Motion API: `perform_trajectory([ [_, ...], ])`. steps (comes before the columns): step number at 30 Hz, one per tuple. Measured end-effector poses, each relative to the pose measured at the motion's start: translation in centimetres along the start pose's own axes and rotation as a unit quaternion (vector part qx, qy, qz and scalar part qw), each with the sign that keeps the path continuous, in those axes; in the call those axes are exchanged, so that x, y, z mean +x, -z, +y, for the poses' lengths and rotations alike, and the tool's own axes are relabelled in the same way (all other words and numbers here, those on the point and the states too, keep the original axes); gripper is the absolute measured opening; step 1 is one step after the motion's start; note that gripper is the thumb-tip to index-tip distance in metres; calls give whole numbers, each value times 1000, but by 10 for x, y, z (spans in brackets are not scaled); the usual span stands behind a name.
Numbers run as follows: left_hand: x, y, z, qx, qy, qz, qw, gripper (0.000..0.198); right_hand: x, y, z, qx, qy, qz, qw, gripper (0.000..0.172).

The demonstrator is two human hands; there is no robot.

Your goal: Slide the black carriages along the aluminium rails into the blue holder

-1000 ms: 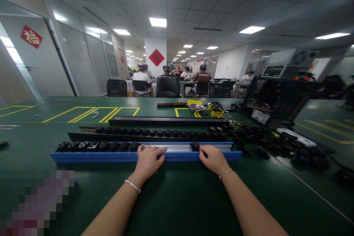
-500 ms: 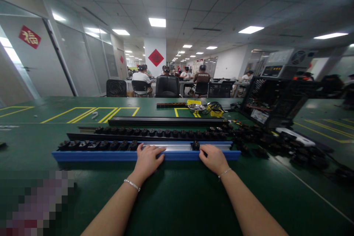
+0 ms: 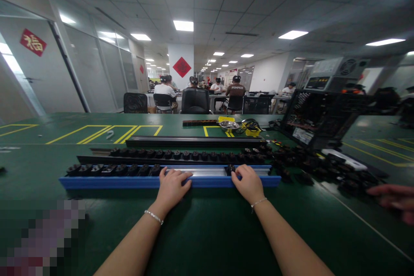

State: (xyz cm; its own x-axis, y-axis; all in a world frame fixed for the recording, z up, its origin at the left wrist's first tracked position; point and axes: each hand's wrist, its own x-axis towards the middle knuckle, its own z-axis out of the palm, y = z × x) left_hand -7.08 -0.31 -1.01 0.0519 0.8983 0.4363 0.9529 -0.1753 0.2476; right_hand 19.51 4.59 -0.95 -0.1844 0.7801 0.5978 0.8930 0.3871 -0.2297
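A long blue rail (image 3: pixel 210 182) with a silvery channel lies across the bench before me. Black socket modules (image 3: pixel 121 170) sit in a row along its left part. My left hand (image 3: pixel 174 186) grips the rail near its middle, fingers over the top and thumb at the front, beside the last module of that row. Farther right, a single black socket module (image 3: pixel 230 169) stands in the channel, apart from the others. My right hand (image 3: pixel 248 184) is closed at this module's right side, thumb and fingers against it; the fingertips are partly hidden.
Behind lie a black rail with modules (image 3: pixel 194 155) and another black rail (image 3: pixel 194 141). Loose black modules (image 3: pixel 352 181) are heaped right, near an open computer case (image 3: pixel 310 116). Another person's blurred hand (image 3: pixel 394 200) is at the right edge. A metal bowl (image 3: pixel 229 125) stands farther back.
My right hand has shifted slightly, and the single module has moved slightly right along the channel. Another person's hand has entered at the right edge. My left hand stays on the rail.
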Motion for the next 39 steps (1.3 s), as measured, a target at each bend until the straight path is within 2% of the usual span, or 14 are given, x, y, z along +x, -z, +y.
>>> perform_trajectory([
  [3, 0, -1, 0, 1, 1, 2, 1000, 26, 2, -8, -6, 13, -68, 36, 997, 19],
  [5, 0, -2, 0, 1, 1, 4, 1000, 25, 3, -12, -10, 23, -87, 56, 994, 25],
  [7, -1, -2, 0, 0, 0, 5, 1000, 26, 3, -14, -13, 24, -92, 56, 994, 29],
  [12, -1, -1, 1, -1, 4, 3, 1000, 26, 4, -12, -16, 20, -108, 29, 994, 22],
  [18, -1, -3, -2, -1, -5, 10, 1000, 26, 5, -10, -17, 15, -106, 39, 993, 20],
  [39, -1, -5, -4, 6, -13, 22, 1000, 26, 8, -9, -19, 26, -143, 12, 989, 18],
])
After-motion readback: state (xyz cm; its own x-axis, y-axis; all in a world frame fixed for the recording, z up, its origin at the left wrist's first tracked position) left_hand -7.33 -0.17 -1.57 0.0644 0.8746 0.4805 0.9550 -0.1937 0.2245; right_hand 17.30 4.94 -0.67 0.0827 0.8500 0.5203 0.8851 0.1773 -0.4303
